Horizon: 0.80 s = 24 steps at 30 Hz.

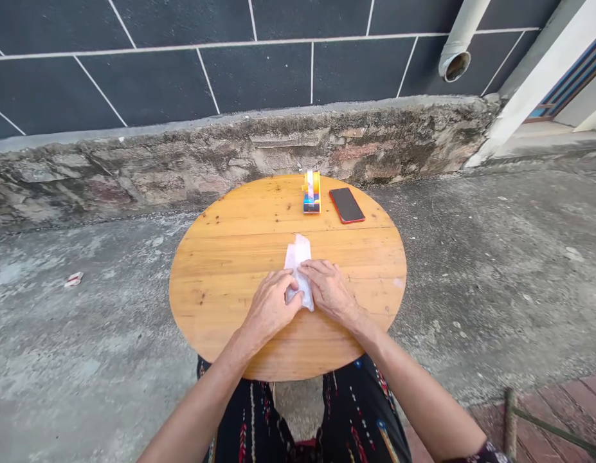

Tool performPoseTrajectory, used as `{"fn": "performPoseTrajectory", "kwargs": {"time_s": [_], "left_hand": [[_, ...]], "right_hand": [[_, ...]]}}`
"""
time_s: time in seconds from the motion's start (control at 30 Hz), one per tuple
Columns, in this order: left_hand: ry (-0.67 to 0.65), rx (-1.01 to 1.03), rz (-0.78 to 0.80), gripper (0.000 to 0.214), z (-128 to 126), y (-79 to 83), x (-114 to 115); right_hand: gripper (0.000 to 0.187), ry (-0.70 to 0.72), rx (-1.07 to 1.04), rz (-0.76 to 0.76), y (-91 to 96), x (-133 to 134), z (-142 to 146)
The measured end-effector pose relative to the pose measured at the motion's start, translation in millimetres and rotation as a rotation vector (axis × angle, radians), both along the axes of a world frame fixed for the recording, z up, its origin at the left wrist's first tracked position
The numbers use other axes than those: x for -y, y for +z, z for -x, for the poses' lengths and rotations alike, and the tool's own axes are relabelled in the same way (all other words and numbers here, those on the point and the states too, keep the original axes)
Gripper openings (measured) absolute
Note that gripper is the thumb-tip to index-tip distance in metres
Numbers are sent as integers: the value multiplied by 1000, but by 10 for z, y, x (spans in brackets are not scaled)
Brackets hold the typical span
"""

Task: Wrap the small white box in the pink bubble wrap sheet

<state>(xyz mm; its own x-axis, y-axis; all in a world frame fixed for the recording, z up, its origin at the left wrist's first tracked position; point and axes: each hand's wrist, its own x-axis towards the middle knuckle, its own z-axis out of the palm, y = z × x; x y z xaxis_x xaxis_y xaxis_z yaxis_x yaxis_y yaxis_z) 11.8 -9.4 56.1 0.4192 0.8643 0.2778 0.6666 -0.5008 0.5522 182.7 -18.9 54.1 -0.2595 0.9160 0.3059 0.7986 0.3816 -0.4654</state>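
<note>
A folded white sheet point(300, 251), thin and slightly see-through, lies lengthwise on the round wooden table point(215, 257) in front of me. My left hand point(272, 300) is at its lower left side, with bent fingers and the thumb closed on the sheet's edge. From the right, my right hand point(331, 289) rests on the sheet, its fingers stretched out and lying flat across the right edge. My right thumb is mostly hidden. Whether anything is inside the folds, I cannot tell.
A yellow and blue tape dispenser point(312, 193) stands at the table's far side. Right of it lies a phone point(346, 205) with a red edge. Behind the table runs a stone wall base point(191, 161). A small packet point(74, 279) lies on the concrete floor at left.
</note>
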Motion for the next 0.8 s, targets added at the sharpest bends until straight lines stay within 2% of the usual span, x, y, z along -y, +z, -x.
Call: {"fn": "performPoseTrajectory", "kwargs": {"time_s": [0.13, 0.33, 0.5, 0.63, 0.8], "left_hand": [[-14, 42, -54, 5, 19, -58, 3], [-115, 102, -126, 8, 57, -92, -61], [-151, 155, -135, 10, 54, -106, -95], [-168, 191, -114, 10, 54, -144, -96], [-176, 207, -87, 10, 65, -161, -97]], "right_hand": [[33, 12, 86, 23, 74, -9, 7], [29, 56, 96, 22, 44, -56, -11], [34, 63, 41, 28, 18, -108, -26], [32, 36, -42, -16, -81, -146, -47], [33, 28, -142, -74, -138, -4, -94]]}}
